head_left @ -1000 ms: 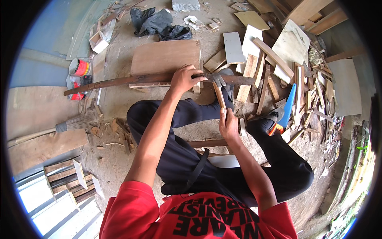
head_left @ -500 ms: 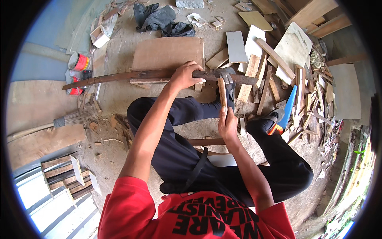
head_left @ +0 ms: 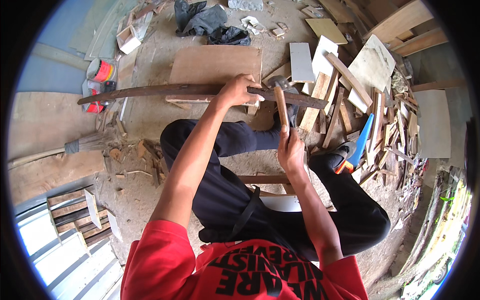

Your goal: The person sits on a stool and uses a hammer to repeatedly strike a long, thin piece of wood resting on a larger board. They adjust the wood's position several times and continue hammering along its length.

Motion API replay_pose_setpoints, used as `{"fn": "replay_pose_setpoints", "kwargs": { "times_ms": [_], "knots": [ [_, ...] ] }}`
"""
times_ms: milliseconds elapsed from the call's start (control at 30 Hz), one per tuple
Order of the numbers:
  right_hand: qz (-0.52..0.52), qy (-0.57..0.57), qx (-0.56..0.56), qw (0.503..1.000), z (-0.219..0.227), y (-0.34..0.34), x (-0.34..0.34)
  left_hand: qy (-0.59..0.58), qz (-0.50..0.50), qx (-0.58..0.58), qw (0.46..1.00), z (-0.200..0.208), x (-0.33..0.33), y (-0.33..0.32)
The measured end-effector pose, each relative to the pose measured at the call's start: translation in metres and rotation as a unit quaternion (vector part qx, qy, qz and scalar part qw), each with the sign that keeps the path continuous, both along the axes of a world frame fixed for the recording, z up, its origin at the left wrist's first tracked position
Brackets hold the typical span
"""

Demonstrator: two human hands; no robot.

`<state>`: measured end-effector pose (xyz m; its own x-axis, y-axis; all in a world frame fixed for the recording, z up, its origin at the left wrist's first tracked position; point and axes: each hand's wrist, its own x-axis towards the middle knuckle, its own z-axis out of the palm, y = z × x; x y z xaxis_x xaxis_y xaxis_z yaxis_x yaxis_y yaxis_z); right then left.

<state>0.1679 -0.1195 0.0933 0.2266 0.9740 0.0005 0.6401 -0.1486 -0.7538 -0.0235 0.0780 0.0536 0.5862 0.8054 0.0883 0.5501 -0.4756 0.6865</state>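
A long dark wooden strip [head_left: 150, 92] lies crosswise ahead of me, partly over a low brown board-topped stand [head_left: 215, 65]. My left hand [head_left: 237, 91] is closed round the strip near its right part. In my right hand [head_left: 291, 152] is a claw hammer [head_left: 281, 105], gripped by its wooden handle. The hammer's metal head is over the strip, just right of my left hand; whether they touch I cannot tell. My foot lies beneath the strip's right end, partly hidden.
Wood offcuts [head_left: 345, 115] and pale panels [head_left: 372, 62] heap up on the right. A blue handsaw [head_left: 362, 140] rests by my right foot. On the left are red-labelled cans [head_left: 100, 70] and a broom [head_left: 87, 144]. Black plastic bags [head_left: 212, 22] lie at the far side.
The hammer head has moved slightly up and away from the strip, and its handle is tilted differently. My left hand keeps its hold. The whole view has shifted a little.
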Motion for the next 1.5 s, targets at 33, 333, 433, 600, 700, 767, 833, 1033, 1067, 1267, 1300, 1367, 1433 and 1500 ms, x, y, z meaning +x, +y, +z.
{"fn": "replay_pose_setpoints", "kwargs": {
  "times_ms": [33, 333, 433, 600, 700, 767, 833, 1033, 1067, 1267, 1300, 1367, 1433, 1500],
  "knots": [
    [-0.018, 0.03, -0.003, 0.999, 0.004, 0.001, -0.001, 0.004, 0.003, 0.001, 1.0, -0.001, 0.0, -0.001],
    [0.013, -0.02, -0.002, 1.0, 0.004, 0.0, 0.005, -0.008, 0.0, 0.009, 1.0, -0.004, -0.002, 0.0],
    [-0.001, 0.015, 0.032, 0.999, 0.011, 0.001, 0.002, -0.003, -0.001, -0.001, 1.0, -0.005, -0.002, 0.001],
    [0.024, -0.038, 0.002, 0.999, -0.006, -0.003, 0.008, 0.021, 0.031, -0.053, 0.998, -0.003, 0.0, 0.001],
    [0.0, 0.013, 0.015, 1.0, -0.002, -0.002, 0.006, 0.023, 0.009, 0.003, 1.0, -0.005, -0.001, 0.005],
    [-0.001, 0.013, 0.016, 1.0, 0.002, -0.001, 0.007, 0.016, 0.001, 0.0, 1.0, -0.004, 0.001, 0.003],
    [0.004, 0.003, 0.013, 1.0, 0.005, 0.001, 0.007, 0.019, 0.001, 0.018, 1.0, -0.006, -0.002, 0.002],
    [0.022, -0.035, -0.037, 0.998, -0.005, 0.004, 0.009, 0.019, 0.02, -0.012, 1.0, -0.001, 0.001, 0.003],
    [0.014, -0.025, -0.031, 0.999, -0.004, 0.003, 0.009, 0.015, 0.028, -0.026, 0.999, 0.001, 0.003, 0.003],
    [0.008, 0.015, 0.04, 0.999, 0.022, 0.005, -0.002, -0.016, 0.023, -0.006, 1.0, -0.01, -0.003, 0.002],
    [0.013, -0.006, 0.02, 1.0, 0.018, 0.005, 0.0, -0.006, 0.021, -0.001, 1.0, -0.007, -0.001, 0.002],
    [0.024, -0.048, -0.02, 0.998, 0.004, 0.003, 0.007, 0.014, 0.016, 0.011, 1.0, -0.001, 0.002, 0.001],
    [0.019, -0.034, -0.011, 0.999, 0.006, 0.001, 0.006, 0.008, 0.02, 0.054, 0.998, -0.01, 0.0, 0.001],
    [0.003, -0.016, 0.0, 1.0, 0.009, 0.0, 0.006, 0.007, 0.015, 0.063, 0.998, -0.012, 0.001, 0.003]
  ]
}}
